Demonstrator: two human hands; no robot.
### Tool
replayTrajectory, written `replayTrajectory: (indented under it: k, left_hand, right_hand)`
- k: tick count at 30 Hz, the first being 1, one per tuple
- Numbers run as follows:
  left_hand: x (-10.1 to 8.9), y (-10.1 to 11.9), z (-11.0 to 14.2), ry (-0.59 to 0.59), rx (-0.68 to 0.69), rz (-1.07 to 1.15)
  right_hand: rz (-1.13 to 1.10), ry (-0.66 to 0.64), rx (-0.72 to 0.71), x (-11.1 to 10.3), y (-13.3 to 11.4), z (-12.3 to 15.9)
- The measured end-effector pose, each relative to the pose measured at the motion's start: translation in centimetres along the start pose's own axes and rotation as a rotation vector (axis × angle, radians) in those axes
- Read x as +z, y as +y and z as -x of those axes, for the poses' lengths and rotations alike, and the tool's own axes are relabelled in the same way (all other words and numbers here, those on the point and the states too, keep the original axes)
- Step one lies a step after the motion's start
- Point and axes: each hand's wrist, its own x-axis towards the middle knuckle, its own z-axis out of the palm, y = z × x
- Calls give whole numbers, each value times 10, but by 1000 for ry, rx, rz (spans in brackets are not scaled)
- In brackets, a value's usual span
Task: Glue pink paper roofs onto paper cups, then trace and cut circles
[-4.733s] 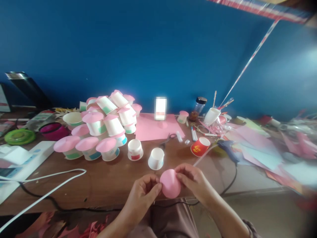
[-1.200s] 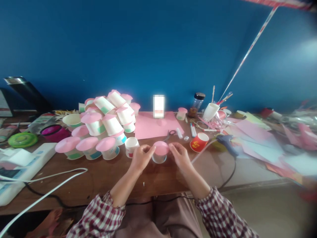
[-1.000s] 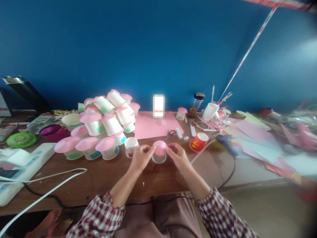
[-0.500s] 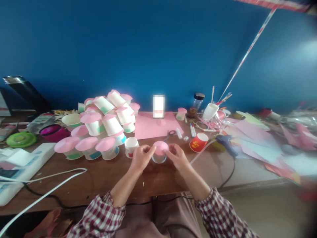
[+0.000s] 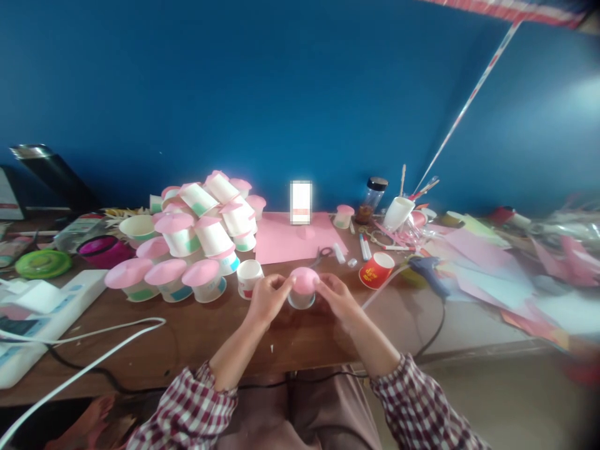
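A pink paper cone (image 5: 304, 280) rests on top of an upturned paper cup (image 5: 301, 302) in front of me. My left hand (image 5: 270, 295) pinches the cone's left edge between thumb and fingers. On the opposite edge, the thumb and fingers of my right hand (image 5: 336, 296) are closed in the same way. Just left of my left hand stands a bare white cup (image 5: 250, 279). Further left, several cups with pink cone tops (image 5: 200, 275) are grouped and stacked. A red cup (image 5: 377, 270) stands right of my right hand.
Behind the hands lie a pink sheet (image 5: 281, 240) and scissors (image 5: 322, 254). A glue gun (image 5: 429, 274) with its cord and paper scraps (image 5: 487, 281) spread at the right. A power strip (image 5: 70, 312) and white cable (image 5: 98, 362) occupy the left. A glass jar (image 5: 372, 200) stands near the wall.
My right hand's fingertips have shifted slightly along the cone's right edge. The cone and cup have stayed in place, and my left hand keeps its grip.
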Motion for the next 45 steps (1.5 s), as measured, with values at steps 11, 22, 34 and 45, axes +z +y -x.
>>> replayTrajectory:
  k: [11,22,34,45]
  left_hand:
    - [0,-1,-1,-4,-3,-15]
    - [0,-1,2,16,10,-34]
    - [-30,-5,40,65,93,-77]
    - [-77,-24,81,379,378,-325]
  right_hand:
    - [34,-22,25,-2,-2,0]
    - [457,-35,-264,-2,4,8]
    - [468,-21,-339,6,-7,18]
    - [518,-285,-357,86,-36,58]
